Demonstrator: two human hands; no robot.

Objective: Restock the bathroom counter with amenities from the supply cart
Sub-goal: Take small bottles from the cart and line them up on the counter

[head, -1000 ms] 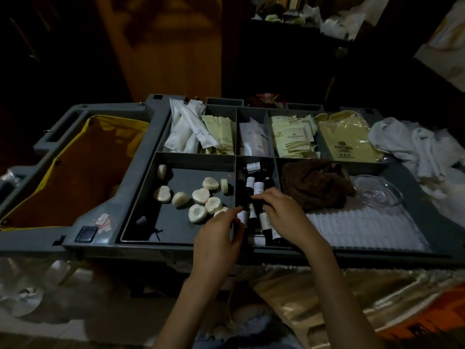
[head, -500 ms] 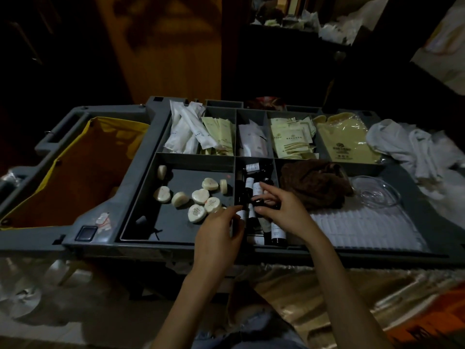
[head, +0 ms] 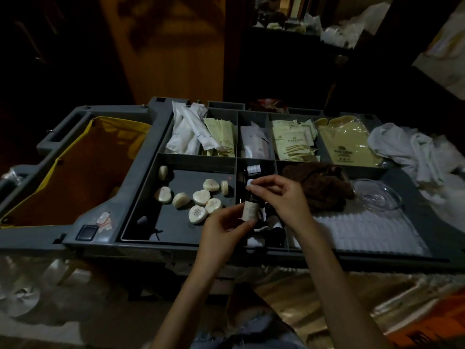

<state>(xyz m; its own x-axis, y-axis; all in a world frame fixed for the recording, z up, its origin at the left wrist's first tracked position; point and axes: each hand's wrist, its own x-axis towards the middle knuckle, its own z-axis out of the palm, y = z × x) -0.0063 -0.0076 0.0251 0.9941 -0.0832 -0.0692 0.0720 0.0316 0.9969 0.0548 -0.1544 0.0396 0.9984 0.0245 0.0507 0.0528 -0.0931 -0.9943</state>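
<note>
Over the supply cart's (head: 130, 195) narrow middle compartment, the left hand (head: 221, 230) gripped a small dark toiletry bottle (head: 250, 211) upright by its pale label. The right hand (head: 284, 200) pinched a small pale-ended piece (head: 249, 182) at the bottle's 12 o'clock; whether cap or second bottle, I could not tell. Wrapped soaps (head: 201, 197) lay at 9 o'clock, a brown cloth (head: 319, 187) at 2 o'clock.
</note>
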